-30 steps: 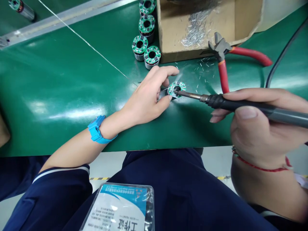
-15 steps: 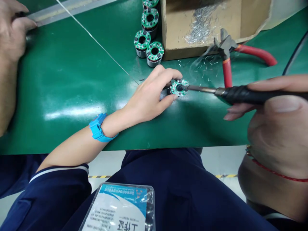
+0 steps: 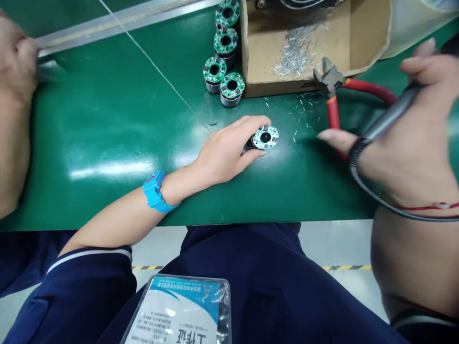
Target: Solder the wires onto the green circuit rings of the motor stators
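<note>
My left hand (image 3: 229, 150) is closed around a small motor stator with a ring-shaped green circuit board (image 3: 266, 138) on top, at the middle of the table. Solder wire (image 3: 158, 69) runs from the upper left down toward this hand; its near end is hidden. At the right, my right hand (image 3: 412, 124) grips a soldering iron (image 3: 390, 114) by its dark handle, blurred by motion. The iron's tip is hidden at the far right, away from the board. Red-handled cutting pliers (image 3: 330, 81) lie with jaws spread, just beyond my right hand.
Several more stators with green boards (image 3: 232, 88) stand beyond my left hand. Beside them a cardboard box (image 3: 279, 88) holds clipped wire ends (image 3: 296, 50), with more scattered on the green table (image 3: 118, 129). Another person's hand (image 3: 16, 62) is at the left edge, near a metal strip (image 3: 136, 19).
My right hand has pulled the soldering iron off the board, toward the right, and turned it away. My left hand still holds the stator. The view has shifted slightly.
</note>
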The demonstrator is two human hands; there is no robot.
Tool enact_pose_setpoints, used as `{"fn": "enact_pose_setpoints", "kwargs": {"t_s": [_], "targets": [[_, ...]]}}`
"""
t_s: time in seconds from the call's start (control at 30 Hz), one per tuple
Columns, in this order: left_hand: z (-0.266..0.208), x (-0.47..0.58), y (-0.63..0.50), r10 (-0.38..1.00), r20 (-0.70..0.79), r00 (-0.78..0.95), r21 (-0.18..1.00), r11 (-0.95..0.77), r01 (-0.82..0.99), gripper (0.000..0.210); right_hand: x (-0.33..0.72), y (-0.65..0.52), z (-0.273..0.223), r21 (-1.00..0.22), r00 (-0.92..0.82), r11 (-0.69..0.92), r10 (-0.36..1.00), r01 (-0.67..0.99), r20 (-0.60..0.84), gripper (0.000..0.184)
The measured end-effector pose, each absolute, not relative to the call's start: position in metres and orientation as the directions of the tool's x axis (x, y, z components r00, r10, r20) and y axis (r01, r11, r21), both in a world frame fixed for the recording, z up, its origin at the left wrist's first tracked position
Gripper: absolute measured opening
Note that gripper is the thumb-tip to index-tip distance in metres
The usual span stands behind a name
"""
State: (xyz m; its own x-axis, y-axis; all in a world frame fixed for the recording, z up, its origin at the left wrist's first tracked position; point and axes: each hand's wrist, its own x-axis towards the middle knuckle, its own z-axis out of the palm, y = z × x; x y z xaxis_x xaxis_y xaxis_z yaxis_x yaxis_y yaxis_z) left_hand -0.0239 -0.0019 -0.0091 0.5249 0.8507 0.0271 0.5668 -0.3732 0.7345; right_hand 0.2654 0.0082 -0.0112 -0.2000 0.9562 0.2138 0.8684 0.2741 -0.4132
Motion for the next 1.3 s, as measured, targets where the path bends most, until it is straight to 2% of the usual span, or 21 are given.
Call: {"fn": "enact_pose_setpoints", "kwargs": {"t_s": [0.03,0.07,0.1,0.17,0.2,0.27,0.33,0.43,0.53,0.63,0.7,0.83,0.93,1.03,1.1,1.2,1.3], "targets": [[-0.008,-0.024,-0.003,0.852,0.036,0.522,0.746,-0.371,0.553,0.042,0.266,0.008,-0.015,-0.384,-0.199,0.248,0.966,0.889,0.165,0.115],[-0.008,-0.024,-0.003,0.854,0.051,0.518,0.757,-0.371,0.537,0.041,0.266,0.009,-0.018,-0.352,-0.18,0.21,0.977,0.912,0.116,0.117],[-0.007,-0.024,-0.004,0.855,0.069,0.514,0.766,-0.375,0.521,0.041,0.267,0.008,-0.02,-0.327,-0.147,0.167,0.986,0.93,0.085,0.108],[-0.006,-0.024,-0.006,0.858,0.097,0.504,0.775,-0.382,0.503,0.038,0.269,0.004,-0.023,-0.328,-0.107,0.142,0.987,0.934,0.124,0.076],[-0.005,-0.024,-0.006,0.861,0.103,0.498,0.777,-0.382,0.5,0.036,0.27,0.0,-0.024,-0.35,-0.107,0.166,0.978,0.922,0.181,0.063],[-0.004,-0.024,-0.008,0.866,0.102,0.49,0.776,-0.377,0.506,0.033,0.268,-0.01,-0.02,-0.37,-0.169,0.269,0.945,0.889,0.28,0.053],[-0.004,-0.024,-0.008,0.872,0.1,0.479,0.772,-0.372,0.516,0.032,0.265,-0.02,-0.013,-0.324,-0.281,0.377,0.91,0.868,0.306,0.049],[-0.002,-0.024,-0.009,0.883,0.112,0.456,0.761,-0.372,0.532,0.032,0.258,-0.029,0.0,-0.241,-0.432,0.489,0.866,0.838,0.252,0.045],[0.0,-0.025,-0.009,0.886,0.121,0.448,0.756,-0.375,0.536,0.032,0.255,-0.029,0.01,-0.119,-0.523,0.555,0.823,0.823,0.22,0.044],[0.001,-0.025,-0.009,0.887,0.109,0.449,0.76,-0.366,0.538,0.032,0.256,-0.026,0.016,0.032,-0.602,0.616,0.755,0.787,0.262,0.048],[0.001,-0.025,-0.009,0.888,0.104,0.447,0.757,-0.363,0.544,0.032,0.256,-0.025,0.017,0.069,-0.627,0.638,0.721,0.767,0.295,0.046],[0.004,-0.026,-0.008,0.897,0.138,0.419,0.723,-0.381,0.577,0.031,0.249,-0.026,0.016,0.027,-0.572,0.6,0.747,0.799,0.339,0.037],[0.008,-0.033,-0.001,0.916,0.199,0.348,0.702,-0.381,0.601,0.035,0.238,-0.019,0.012,-0.03,-0.387,0.429,0.841,0.903,0.378,0.033],[0.01,-0.048,0.022,0.935,0.273,0.227,0.696,-0.355,0.624,0.043,0.225,-0.006,0.008,-0.074,-0.096,0.128,0.937,0.989,0.335,0.05],[0.009,-0.061,0.05,0.938,0.329,0.11,0.699,-0.32,0.64,0.043,0.218,0.001,0.003,-0.107,0.009,0.021,0.963,0.994,0.268,0.061],[0.005,-0.082,0.103,0.936,0.351,-0.033,0.708,-0.243,0.663,0.03,0.215,0.006,-0.005,-0.224,-0.034,0.091,0.969,0.97,0.244,0.066],[0.001,-0.104,0.155,0.945,0.296,-0.136,0.687,-0.112,0.718,0.023,0.219,0.008,-0.012,-0.318,-0.079,0.196,0.935,0.927,0.346,0.06]]}}
